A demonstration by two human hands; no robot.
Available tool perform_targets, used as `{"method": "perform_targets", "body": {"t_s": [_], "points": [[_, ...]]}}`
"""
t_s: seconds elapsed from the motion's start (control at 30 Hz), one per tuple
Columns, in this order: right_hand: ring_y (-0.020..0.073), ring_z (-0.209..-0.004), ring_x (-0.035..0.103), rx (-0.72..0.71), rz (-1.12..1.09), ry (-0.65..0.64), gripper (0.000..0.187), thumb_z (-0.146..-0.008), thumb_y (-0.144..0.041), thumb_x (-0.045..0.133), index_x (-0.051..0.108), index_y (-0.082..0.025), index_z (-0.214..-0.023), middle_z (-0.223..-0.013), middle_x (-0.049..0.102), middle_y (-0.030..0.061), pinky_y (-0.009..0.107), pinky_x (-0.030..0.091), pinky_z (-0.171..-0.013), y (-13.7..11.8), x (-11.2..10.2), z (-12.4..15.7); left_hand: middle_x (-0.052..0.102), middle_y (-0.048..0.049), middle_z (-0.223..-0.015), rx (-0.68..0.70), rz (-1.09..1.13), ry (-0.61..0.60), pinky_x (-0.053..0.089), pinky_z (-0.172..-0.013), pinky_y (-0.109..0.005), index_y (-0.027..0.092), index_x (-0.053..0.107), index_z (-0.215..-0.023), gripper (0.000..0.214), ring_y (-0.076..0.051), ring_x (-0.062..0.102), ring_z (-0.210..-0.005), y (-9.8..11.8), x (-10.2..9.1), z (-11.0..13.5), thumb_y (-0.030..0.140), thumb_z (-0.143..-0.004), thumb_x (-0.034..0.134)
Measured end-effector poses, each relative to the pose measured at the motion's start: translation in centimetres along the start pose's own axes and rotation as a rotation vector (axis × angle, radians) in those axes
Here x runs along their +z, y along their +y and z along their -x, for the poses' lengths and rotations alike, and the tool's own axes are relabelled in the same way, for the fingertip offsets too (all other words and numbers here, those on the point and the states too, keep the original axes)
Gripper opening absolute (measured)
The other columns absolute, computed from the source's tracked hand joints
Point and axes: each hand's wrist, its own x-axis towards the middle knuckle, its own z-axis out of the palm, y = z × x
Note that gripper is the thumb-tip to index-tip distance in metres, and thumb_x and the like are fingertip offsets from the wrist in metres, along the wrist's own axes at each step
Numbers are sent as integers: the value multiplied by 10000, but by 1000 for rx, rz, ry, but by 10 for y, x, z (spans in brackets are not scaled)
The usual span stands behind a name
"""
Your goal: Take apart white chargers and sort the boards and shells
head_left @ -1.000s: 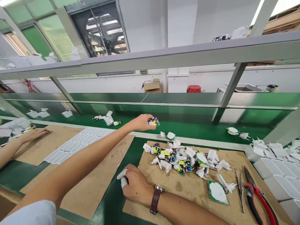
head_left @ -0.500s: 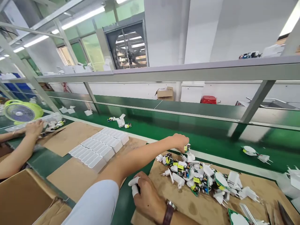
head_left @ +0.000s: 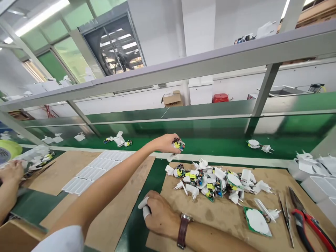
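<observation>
My left hand (head_left: pixel 170 142) reaches over the green belt, closed on a small circuit board with a yellow component (head_left: pixel 178 144). A blurred white piece (head_left: pixel 173 157) hangs just under it. My right hand (head_left: pixel 159 213), with white covers on two fingers and a watch at the wrist, rests at the left edge of the brown board (head_left: pixel 210 224). Its fingers are curled, and nothing shows in them. Beyond it lies a heap of white plug housings and circuit boards (head_left: pixel 210 178). One green board with a white disc (head_left: pixel 257 221) lies apart, nearer me.
White trays (head_left: pixel 89 175) stand in rows at left, by a co-worker's hand (head_left: pixel 12 171). Tweezers (head_left: pixel 287 218) and red-handled pliers (head_left: pixel 306 220) lie at right, near white bins (head_left: pixel 317 185). A shelf beam (head_left: pixel 183 70) crosses above the belt (head_left: pixel 204 140).
My left hand has lifted away from the heap, moving left and out over the belt with the circuit board. My right hand stays put. The view has swung right, bringing the pliers into full sight.
</observation>
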Motion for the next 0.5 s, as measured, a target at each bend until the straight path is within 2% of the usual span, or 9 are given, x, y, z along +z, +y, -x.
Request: {"method": "perform_targets", "body": {"t_s": [0.07, 0.17, 0.2, 0.27, 0.37, 0.43, 0.5], "points": [[239, -1067, 697, -11, -3, 2, 303, -864, -41, 580, 768, -192, -1047, -1120, 713, 96, 345, 558, -1007, 0, 0, 0, 762, -63, -1117, 12, 47, -69, 516, -715, -268, 198, 647, -1283, 647, -249, 728, -950, -5, 4, 29, 535, -744, 765], [242, -1070, 681, -29, 7, 0, 310, -844, -35, 580, 770, -198, -1028, -1092, 717, 86, 356, 546, -1009, 1, 0, 0, 768, 13, -915, 53, 92, -156, 514, -682, -247, 231, 722, -1130, 513, -205, 717, -805, -2, 27, 63, 415, -666, 842], [241, -1067, 677, -35, 13, -2, 313, -835, -29, 580, 770, -198, -1018, -1082, 717, 83, 356, 544, -1006, 1, 0, 0, 770, 8, -928, 58, 94, -145, 524, -707, -256, 229, 723, -1125, 487, -214, 720, -826, 1, 36, 71, 371, -673, 836], [232, -1060, 672, -45, 26, -5, 316, -826, -22, 579, 768, -198, -1009, -1080, 714, 79, 349, 542, -1000, 1, 0, 1, 767, -51, -1085, 46, 83, -54, 543, -809, -305, 210, 687, -1215, 489, -266, 724, -970, 5, 49, 79, 314, -745, 771], [226, -1055, 668, -55, 44, -6, 310, -835, -28, 576, 766, -200, -1010, -1097, 707, 81, 345, 544, -997, 1, 0, 3, 671, -126, -1377, 20, 76, 112, 510, -1016, -389, 198, 568, -1407, 571, -330, 654, -1237, 8, 57, 81, 335, -865, 683], [233, -1056, 668, -65, 58, -8, 297, -846, -37, 571, 765, -197, -1004, -1103, 707, 88, 359, 546, -1000, 0, 0, 4, 639, -108, -1452, 30, 92, 153, 481, -1091, -383, 229, 530, -1462, 626, -320, 626, -1307, 11, 57, 81, 412, -889, 703], [242, -1057, 668, -79, 72, -12, 279, -847, -47, 577, 763, -193, -996, -1113, 707, 94, 372, 545, -1003, -1, -1, 5, 649, -85, -1458, 63, 98, 143, 480, -1106, -368, 259, 540, -1467, 653, -311, 630, -1320, 18, 59, 80, 449, -877, 743]]}}
